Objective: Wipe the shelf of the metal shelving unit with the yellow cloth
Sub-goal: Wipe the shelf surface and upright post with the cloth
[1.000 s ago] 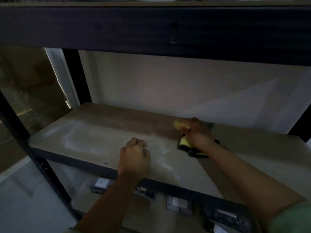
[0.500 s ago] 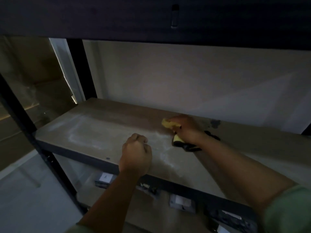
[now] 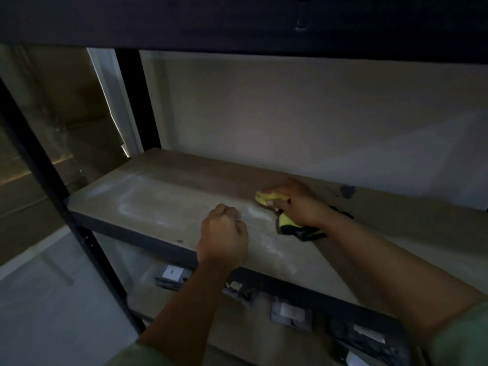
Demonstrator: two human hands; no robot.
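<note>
Dim, grainy view; faint light from left.

My left hand (image 3: 224, 235) sits mid-frame as a closed fist, holding nothing. My right hand (image 3: 297, 200), right of centre, has its fingers curled, forearm stretching to the lower right.

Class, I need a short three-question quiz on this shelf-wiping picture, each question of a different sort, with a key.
1. True or false: the left hand holds the yellow cloth.
2. Which hand presses the cloth on the shelf? A left, B right, C both.
3. Fill in: the left hand rests near the shelf's ____ edge.

Key: 1 false, the right hand holds it. 2 B. 3 front.
</note>
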